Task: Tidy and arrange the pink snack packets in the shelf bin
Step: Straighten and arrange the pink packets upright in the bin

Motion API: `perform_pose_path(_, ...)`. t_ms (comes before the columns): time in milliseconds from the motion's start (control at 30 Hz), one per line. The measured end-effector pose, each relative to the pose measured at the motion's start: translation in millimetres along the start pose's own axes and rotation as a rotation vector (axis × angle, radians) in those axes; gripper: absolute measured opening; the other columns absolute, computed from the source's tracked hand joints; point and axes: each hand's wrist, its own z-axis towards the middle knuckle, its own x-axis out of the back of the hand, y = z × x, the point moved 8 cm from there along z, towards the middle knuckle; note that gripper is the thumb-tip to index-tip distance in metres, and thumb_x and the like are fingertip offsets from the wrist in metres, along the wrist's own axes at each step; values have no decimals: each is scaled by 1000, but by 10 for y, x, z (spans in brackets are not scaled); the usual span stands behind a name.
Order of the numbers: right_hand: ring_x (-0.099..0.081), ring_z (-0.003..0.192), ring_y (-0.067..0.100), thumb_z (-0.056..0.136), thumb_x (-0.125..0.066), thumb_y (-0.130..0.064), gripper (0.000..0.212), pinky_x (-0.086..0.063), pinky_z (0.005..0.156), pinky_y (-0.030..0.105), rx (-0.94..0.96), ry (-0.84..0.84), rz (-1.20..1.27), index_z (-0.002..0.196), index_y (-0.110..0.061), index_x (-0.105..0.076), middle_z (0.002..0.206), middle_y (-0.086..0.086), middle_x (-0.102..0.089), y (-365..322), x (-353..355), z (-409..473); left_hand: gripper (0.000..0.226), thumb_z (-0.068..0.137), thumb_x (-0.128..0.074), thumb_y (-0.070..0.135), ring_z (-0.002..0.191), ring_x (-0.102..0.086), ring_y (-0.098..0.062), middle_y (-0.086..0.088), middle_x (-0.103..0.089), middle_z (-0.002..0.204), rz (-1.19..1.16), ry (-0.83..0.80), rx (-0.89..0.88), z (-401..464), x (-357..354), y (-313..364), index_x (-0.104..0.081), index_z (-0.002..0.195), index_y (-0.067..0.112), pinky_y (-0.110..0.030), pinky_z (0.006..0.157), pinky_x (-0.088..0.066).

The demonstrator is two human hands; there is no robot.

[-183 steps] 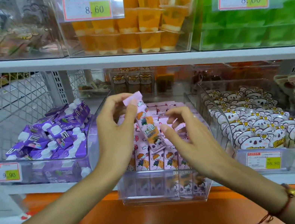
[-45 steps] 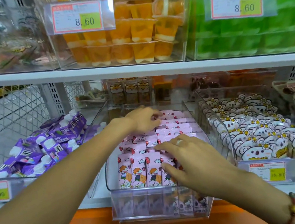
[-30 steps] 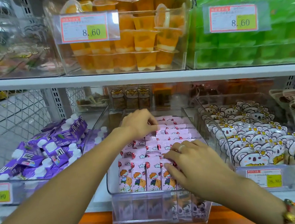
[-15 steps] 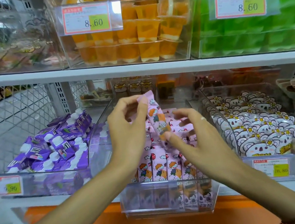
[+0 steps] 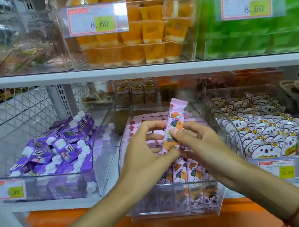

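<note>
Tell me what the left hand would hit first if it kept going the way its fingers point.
The left hand points right, toward the pink packet held upright over the bin. Its fingers would likely meet that packet first, then the right hand just behind it. Depth between them is unclear.

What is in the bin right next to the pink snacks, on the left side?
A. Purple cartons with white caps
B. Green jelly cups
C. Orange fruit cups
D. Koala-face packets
A: the purple cartons with white caps fill the clear bin just left of the pink snack packets' bin.
</note>
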Motion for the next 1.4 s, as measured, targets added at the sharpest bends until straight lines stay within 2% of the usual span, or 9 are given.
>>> perform_pose_path(200, -72, 81, 11, 92, -60, -22, 22, -56, 74, 23, 8, -14, 25, 113, -17, -61, 91, -2, -75, -12, 5, 3, 39, 74, -76, 48, 92, -58, 4, 27, -59, 105, 44, 39, -104, -1, 24, 81, -51, 104, 46, -16, 66, -51)
perform_pose_path(333, -63, 108, 4, 96, -52, -24, 27, -50, 94, 26, 4, -61, 44, 122, -25, -60, 113, -10, -71, -61, 47, 34, 20, 92, -58, 32, 109, -54, 10, 29, -58, 115, 64, -48, -134, 22, -6, 100, -48, 108, 40, -19, 92, -46)
perform_pose_path(500, -70, 95, 12, 92, -60, -18, 23, -57, 78, 21, 85, 55, -16, 114, -12, -64, 104, 4, -73, -101, 76, -7, 31, 93, -58, 18, 114, -49, 12, 32, -55, 117, 149, -72, -182, -15, -55, 78, -50, 112, 41, -14, 93, -40)
perform_pose_path(633, -72, 83, 17, 81, -72, -14, 23, -59, 68, 23, 173, 163, -48, 101, -8, -63, 95, 8, -73, -169, 121, -48, 40, 80, -72, 35, 109, -53, 5, 24, -56, 115, 211, 17, -241, -18, -9, 122, -53, 115, 40, -12, 84, -44)
perform_pose_path(733, -70, 85, 10, 82, -71, -20, 24, -56, 71, 19, 196, 113, -116, 103, -14, -62, 97, -3, -73, -209, 94, -58, 31, 82, -66, 44, 103, -60, 3, 22, -64, 110, 120, 5, -174, 28, 32, 124, -60, 112, 39, -21, 83, -50)
perform_pose_path(900, -68, 76, 7, 85, -66, -30, 20, -52, 63, 16, 121, 108, -199, 101, -17, -65, 91, 2, -72, -154, 175, 1, 17, 88, -63, 33, 84, -68, 5, 15, -74, 90, -109, -141, 94, 63, -30, 12, -69, 104, 32, -8, 64, -50)
perform_pose_path(1100, -58, 59, 12, 85, -66, -35, 27, -50, 59, 23, 58, 110, -189, 101, -13, -62, 62, -2, -63, -68, 183, 32, 33, 88, -60, 44, 92, -71, -6, 1, -76, 95, -259, -272, 372, -39, -181, -181, -73, 106, 19, -12, 60, -51)
perform_pose_path(1233, -69, 78, 16, 91, -60, -26, 24, -56, 72, 26, 135, 45, -191, 114, -23, -58, 91, 8, -71, -147, 124, 6, 18, 89, -63, 33, 91, -71, -5, 8, -75, 97, -257, -240, 272, 20, -111, -108, -70, 105, 28, -17, 71, -55)
perform_pose_path(1400, -60, 108, 3, 91, -59, -6, 34, -50, 91, 19, 358, -93, -292, 117, -27, -57, 110, -12, -66, -341, -43, -122, 36, 84, -69, 5, 110, -62, -3, 11, -69, 113, -158, -169, -15, 98, 32, 114, -63, 113, 25, -22, 97, -48)
